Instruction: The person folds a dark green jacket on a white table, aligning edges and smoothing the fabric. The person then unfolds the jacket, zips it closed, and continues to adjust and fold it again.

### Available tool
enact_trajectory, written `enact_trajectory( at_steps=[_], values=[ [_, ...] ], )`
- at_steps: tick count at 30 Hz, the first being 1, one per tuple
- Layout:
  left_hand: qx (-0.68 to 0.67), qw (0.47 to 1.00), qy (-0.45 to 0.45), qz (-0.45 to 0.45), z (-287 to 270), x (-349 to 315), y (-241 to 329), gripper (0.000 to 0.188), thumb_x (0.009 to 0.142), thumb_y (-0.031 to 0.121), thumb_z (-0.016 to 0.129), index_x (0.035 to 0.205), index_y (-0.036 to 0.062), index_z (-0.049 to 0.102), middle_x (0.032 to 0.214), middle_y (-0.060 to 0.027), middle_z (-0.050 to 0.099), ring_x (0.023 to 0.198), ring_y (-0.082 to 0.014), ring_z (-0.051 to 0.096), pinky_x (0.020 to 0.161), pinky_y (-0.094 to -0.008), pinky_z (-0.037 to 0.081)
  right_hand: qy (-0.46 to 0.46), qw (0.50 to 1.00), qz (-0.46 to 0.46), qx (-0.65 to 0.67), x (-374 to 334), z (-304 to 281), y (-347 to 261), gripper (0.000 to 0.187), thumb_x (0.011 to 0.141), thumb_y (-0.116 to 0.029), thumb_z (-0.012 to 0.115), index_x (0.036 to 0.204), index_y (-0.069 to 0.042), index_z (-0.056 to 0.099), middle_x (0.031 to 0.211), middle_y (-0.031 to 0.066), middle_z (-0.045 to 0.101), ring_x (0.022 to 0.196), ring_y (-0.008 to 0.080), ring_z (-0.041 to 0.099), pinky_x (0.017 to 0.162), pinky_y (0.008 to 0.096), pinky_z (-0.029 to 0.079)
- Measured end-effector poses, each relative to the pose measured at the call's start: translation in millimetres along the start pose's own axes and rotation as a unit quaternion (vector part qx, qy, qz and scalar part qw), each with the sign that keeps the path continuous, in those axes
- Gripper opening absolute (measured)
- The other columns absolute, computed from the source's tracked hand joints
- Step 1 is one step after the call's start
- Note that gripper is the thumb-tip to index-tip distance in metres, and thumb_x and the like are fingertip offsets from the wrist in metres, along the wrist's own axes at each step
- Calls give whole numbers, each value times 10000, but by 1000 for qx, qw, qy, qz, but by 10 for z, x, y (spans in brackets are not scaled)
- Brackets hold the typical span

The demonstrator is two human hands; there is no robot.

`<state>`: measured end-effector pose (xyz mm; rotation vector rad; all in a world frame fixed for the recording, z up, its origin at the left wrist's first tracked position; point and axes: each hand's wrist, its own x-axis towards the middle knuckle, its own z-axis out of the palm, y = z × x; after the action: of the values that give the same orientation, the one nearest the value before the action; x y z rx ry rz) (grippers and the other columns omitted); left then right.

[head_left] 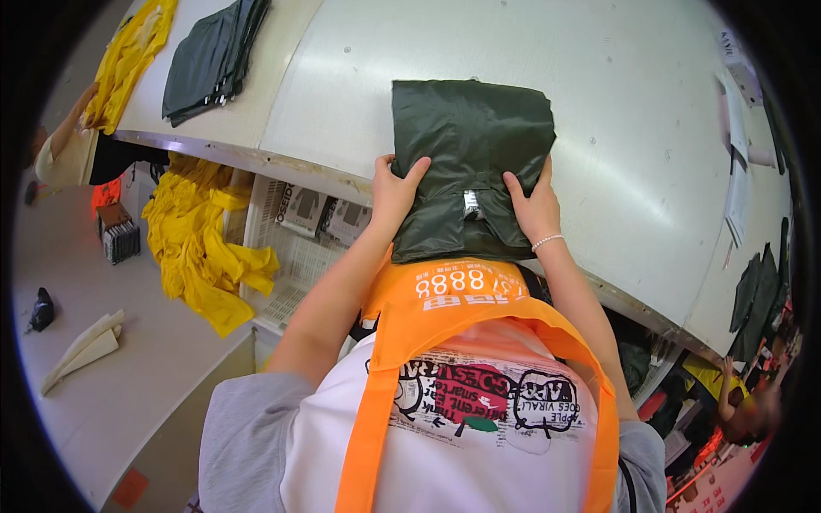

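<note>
A folded dark green garment (470, 141) of thin, shiny cloth lies on the metal-topped table in front of me, its near end reaching the table's edge by my apron. A small white label (470, 203) shows in the gap near its lower middle. My left hand (398, 192) grips the left side, thumb on top and fingers tucked at the edge. On the opposite side my right hand (536, 205) holds the garment in the same way, with a beaded bracelet at the wrist. The fingertips under the cloth are partly hidden.
A stack of dark green folded garments (209, 60) lies at the table's far left. Yellow garments (192, 231) hang over a white crate (286, 248) below the edge. Another person's arm (73, 120) touches yellow cloth at far left. Papers (737, 162) lie far right.
</note>
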<state>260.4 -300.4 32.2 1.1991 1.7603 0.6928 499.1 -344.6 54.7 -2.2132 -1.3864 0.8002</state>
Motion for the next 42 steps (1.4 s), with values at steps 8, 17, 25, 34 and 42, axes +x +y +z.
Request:
enact_trajectory(
  at_steps=[8, 17, 25, 34, 42],
  values=[
    [-77, 976, -204, -29, -330, -475, -60, 824, 683, 360, 823, 1253, -88, 431, 1216, -190, 563, 1136, -251, 538, 958, -346, 426, 1, 991, -3, 133, -319, -79, 32, 1064, 763, -431, 729, 1460, 26, 68, 1307, 313, 461, 1186, 410, 498, 969, 386, 421],
    [75, 990, -103, 64, -258, -493, 23, 935, 626, 371, 849, 1236, -121, 337, 1168, -311, 535, 1119, -376, 545, 935, -395, 445, 10, 999, -41, 21, -303, -45, -167, 1089, 750, -305, 769, 1494, -150, -10, 1274, 340, 442, 1088, 460, 539, 908, 421, 466],
    [361, 899, -106, 222, 146, 290, 419, 530, 764, 336, 680, 1150, 24, 493, 1064, -280, 565, 915, -410, 557, 746, -461, 483, -40, 944, -172, -280, 123, 175, -1650, 805, 805, -658, 508, 1459, -231, 311, 1323, 411, 301, 1031, 468, 528, 874, 456, 441],
    [140, 854, -444, 231, -712, 586, 449, 391, 793, 246, 656, 1123, 46, 594, 1031, -219, 635, 941, -365, 616, 832, -417, 487, -40, 840, -221, -494, 577, 789, -1917, 751, 808, -388, 623, 1466, -224, 301, 1417, 353, 264, 1013, 392, 483, 918, 459, 358],
    [343, 838, 320, 278, -2856, 3545, 81, 393, 784, 246, 685, 1088, 10, 608, 1281, -189, 529, 1173, -334, 503, 944, -407, 428, -50, 800, -283, -527, 530, 979, -1833, 580, 886, -231, 458, 1452, -187, 340, 1412, 378, 275, 1029, 427, 455, 933, 484, 330]
  ],
)
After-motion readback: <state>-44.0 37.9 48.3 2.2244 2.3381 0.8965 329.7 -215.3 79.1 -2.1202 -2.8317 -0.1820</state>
